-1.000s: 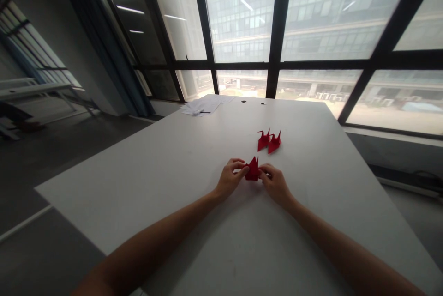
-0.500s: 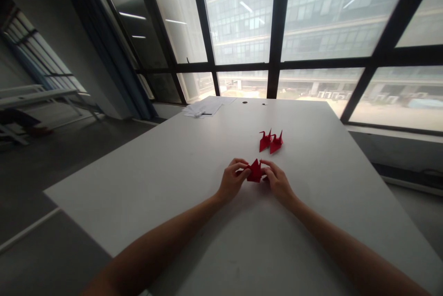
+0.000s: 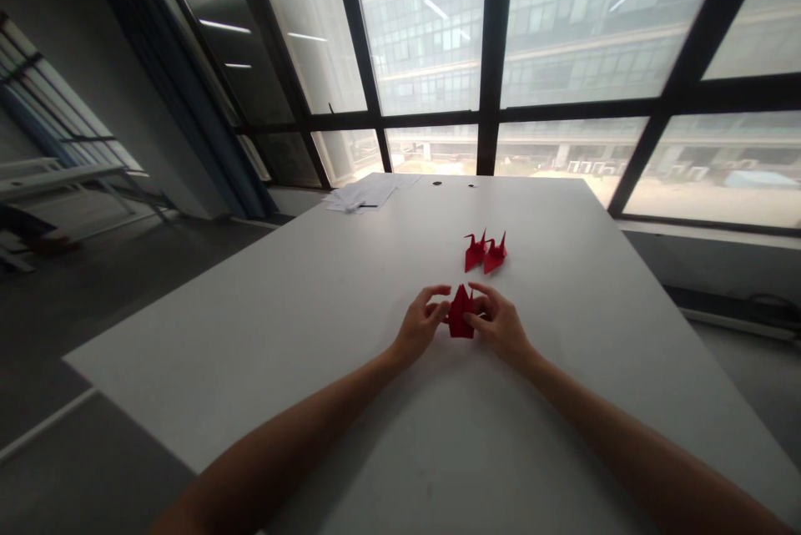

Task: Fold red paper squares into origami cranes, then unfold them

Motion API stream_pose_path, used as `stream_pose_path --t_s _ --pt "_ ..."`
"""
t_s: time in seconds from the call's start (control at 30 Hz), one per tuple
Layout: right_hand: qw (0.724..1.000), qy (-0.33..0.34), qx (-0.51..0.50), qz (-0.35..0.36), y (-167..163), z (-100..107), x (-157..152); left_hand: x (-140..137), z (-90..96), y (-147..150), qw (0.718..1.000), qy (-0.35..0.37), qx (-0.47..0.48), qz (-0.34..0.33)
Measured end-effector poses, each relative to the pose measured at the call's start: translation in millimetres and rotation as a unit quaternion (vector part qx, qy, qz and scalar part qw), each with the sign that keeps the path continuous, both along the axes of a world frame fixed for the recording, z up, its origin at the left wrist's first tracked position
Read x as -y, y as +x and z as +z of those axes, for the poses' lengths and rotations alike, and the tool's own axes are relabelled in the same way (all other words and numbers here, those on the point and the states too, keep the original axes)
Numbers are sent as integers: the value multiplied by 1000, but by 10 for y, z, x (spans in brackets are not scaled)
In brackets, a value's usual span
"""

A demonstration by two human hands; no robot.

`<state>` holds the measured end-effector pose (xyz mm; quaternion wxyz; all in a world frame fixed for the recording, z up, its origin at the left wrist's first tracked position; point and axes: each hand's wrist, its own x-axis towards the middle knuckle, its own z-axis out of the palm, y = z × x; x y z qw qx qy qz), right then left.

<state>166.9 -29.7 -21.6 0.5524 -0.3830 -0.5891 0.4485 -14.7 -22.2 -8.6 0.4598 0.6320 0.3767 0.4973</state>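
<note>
A partly folded red paper crane (image 3: 461, 320) is held up just above or against the table, its pointed ends upward. My right hand (image 3: 501, 326) pinches its right side, the thumb across the front and the index finger raised near the tip. At the left edge, my left hand (image 3: 420, 326) has thumb and lower fingers closed on the paper, while its index finger stretches out above. Two finished red paper cranes (image 3: 475, 252) stand close together beyond my hands, necks and tails pointing up.
The white table (image 3: 281, 310) reaches to the large windows. White paper sheets (image 3: 360, 194) with a dark pen-like item lie at its far left. On the left, a person's foot (image 3: 53, 243) shows under another white table (image 3: 56, 178).
The red paper has turned and now stands narrower and more upright. My right thumb has come round to its front, and my left index finger has lifted away. The view has shifted slightly.
</note>
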Motion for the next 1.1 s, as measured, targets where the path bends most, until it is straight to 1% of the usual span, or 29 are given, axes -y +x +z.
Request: stream_pose_path --t_s 0.1,0.2,0.27,0.4,0.57,0.67,0.77,0.9,1.0,1.1 --pt "1000 -8 -23 2 16 24 7 13 24 8 999 -37 3 -27" --pt "1000 -2 -24 2 24 35 15 24 36 7 998 -37 -13 -53" --pt "1000 -2 -22 1 26 36 16 29 35 2 998 -29 -15 -50" --pt "1000 -9 0 -17 22 30 6 31 32 -12 999 -26 8 -17" --pt "1000 -6 14 -10 7 30 5 22 41 -13 999 -30 19 2" --pt "1000 -7 -4 -5 11 56 20 7 40 -2 999 -37 23 1" --pt "1000 -12 -15 15 26 90 34 -3 32 6 998 -47 27 -12" --pt "999 -32 -24 29 41 79 16 1 30 1 999 -31 12 -23" --pt "1000 -26 -4 11 40 35 -18 5 32 -8 999 -33 -2 -28" --pt "999 11 26 -45 37 2 -36 1 34 -13 999 -38 0 -16"
